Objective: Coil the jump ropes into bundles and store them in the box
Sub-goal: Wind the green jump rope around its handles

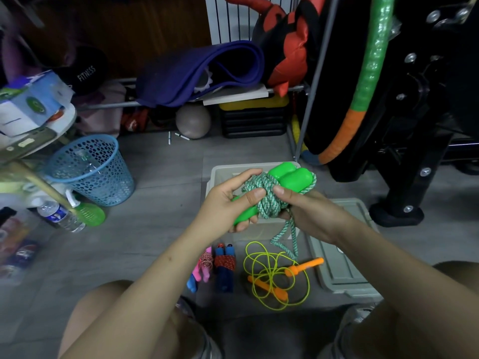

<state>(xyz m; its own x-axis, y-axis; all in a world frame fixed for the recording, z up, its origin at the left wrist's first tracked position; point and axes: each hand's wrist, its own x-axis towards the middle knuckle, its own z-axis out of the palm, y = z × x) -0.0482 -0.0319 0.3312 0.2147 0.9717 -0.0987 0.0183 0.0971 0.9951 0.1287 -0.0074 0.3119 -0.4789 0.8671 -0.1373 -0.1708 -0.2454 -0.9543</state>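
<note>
The green jump rope (261, 200) was held just above the open box (215, 174), its braided green-and-white cord wound in several turns around the two green handles (287, 174) laid side by side. A short tail of cord (285, 237) hung loose below the bundle. The left hand (228, 203) gripped the lower ends of the handles, thumb pressed on the wraps. The right hand (308, 208) pinched the cord at the bundle's right side, fingers curled under it.

The cord looked soft, light and a little springy, so the wraps would likely slacken if let go; the hard, smooth handles seemed the firm place to hold, with a thumb kept on the turns while the tail was tucked.

On the floor nearer the person lay a wrapped red-and-blue rope (224, 265), beside it a pink-handled rope (203, 268), and to the right a thin yellow rope with orange handles (274, 278), still sprawled in loose loops. The box lid (342, 260) lay to the right. Further left stood a blue mesh basket (90, 169).
</note>
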